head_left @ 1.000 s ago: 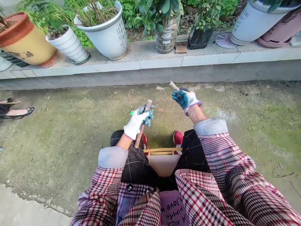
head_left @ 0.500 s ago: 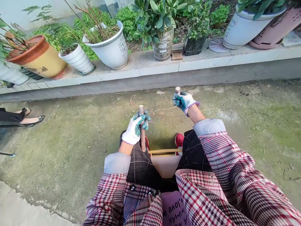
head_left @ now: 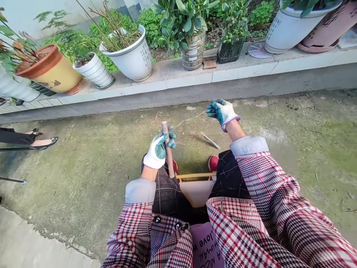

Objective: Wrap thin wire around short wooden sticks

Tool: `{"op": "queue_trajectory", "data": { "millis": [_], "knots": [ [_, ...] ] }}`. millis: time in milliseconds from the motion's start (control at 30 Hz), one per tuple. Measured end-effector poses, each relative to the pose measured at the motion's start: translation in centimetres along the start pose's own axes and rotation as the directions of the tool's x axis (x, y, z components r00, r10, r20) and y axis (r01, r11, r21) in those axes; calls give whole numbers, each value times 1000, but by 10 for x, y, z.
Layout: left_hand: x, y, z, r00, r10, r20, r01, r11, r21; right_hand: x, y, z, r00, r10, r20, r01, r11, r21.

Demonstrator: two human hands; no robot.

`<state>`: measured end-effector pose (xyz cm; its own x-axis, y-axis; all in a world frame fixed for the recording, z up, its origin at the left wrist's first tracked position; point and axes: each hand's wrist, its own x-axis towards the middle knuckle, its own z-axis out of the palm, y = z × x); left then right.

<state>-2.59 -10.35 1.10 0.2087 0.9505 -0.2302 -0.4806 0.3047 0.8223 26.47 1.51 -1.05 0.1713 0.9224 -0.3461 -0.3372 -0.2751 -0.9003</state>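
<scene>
My left hand (head_left: 159, 148), in a white glove with green coating, is closed around a short brown wooden stick (head_left: 168, 149) held nearly upright above my left knee. A thin pale string (head_left: 191, 118) runs in a slack curve from near the stick to my right hand (head_left: 220, 109). The gloved fingers of that hand are curled and pinch the string's far end. Below the right hand is a second, thinner stick (head_left: 210, 140), slightly blurred and slanted. Whether it touches the ground or is in the air I cannot tell.
Between my knees are a yellow wooden bar (head_left: 196, 175) and a pale panel (head_left: 198, 191). Ahead, a low tiled ledge (head_left: 189, 79) carries several potted plants, among them a white pot (head_left: 132, 59). Another person's foot (head_left: 46, 142) is at the left on the concrete ground (head_left: 92, 163).
The thinner stick has left my right hand and is now below it. My right hand has shifted slightly and keeps the string. The left hand still grips its stick.
</scene>
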Motion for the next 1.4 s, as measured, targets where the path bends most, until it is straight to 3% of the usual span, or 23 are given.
{"op": "queue_trajectory", "data": {
  "millis": [133, 267, 333, 400, 433, 500, 567, 700, 767, 900, 1000, 1100, 1233, 1300, 1400],
  "knots": [
    [-2, 5, -6, 999, 13, -30, -14, 1000, -7, -6, 5, 8, 998, -17, 64, 35, 952, -304],
    [-6, 0, -1, 999, -50, 17, 49, 995, 81, -32, 22, 31, 960, -104, 259, 186, 931, -315],
    [-8, -4, 7, 994, -101, 42, 94, 987, 133, -52, 37, 45, 882, -143, 449, 279, 927, -252],
    [-11, -8, 14, 988, -141, 55, 131, 978, 162, -73, 52, 57, 760, -178, 626, 396, 889, -228],
    [-11, -10, 17, 986, -155, 60, 143, 975, 171, -82, 59, 61, 713, -174, 680, 447, 859, -249],
    [-12, -11, 20, 982, -171, 77, 155, 972, 177, -96, 69, 63, 661, -136, 738, 506, 807, -305],
    [-13, -10, 19, 979, -178, 95, 163, 975, 152, -104, 71, 59, 666, -84, 741, 480, 809, -340],
    [-15, -7, 13, 977, -188, 105, 184, 982, 44, -111, 61, 45, 786, -69, 614, 341, 877, -338],
    [-18, -7, 11, 978, -181, 102, 179, 983, 28, -114, 56, 40, 825, -93, 557, 334, 876, -348],
    [-26, -10, 13, 990, -127, 56, 121, 987, 101, -125, 59, 36, 839, -94, 535, 361, 833, -420],
    [-31, -12, 14, 987, -144, 64, 127, 967, 219, -130, 64, 36, 834, 2, 552, 333, 795, -507],
    [-32, -12, 14, 981, -179, 69, 153, 949, 277, -130, 66, 36, 794, 54, 606, 415, 679, -605],
    [-29, -18, 13, 983, -180, -38, 178, 878, 444, -128, 64, 36, 710, 71, 701, 646, 331, -688],
    [-25, -27, 10, 976, -166, -143, 219, 756, 617, -130, 62, 36, 703, 128, 700, 678, 179, -713],
    [-18, -43, 5, 975, -95, -201, 222, 402, 888, -132, 59, 34, 696, 156, 701, 695, 101, -712]
  ]
}}
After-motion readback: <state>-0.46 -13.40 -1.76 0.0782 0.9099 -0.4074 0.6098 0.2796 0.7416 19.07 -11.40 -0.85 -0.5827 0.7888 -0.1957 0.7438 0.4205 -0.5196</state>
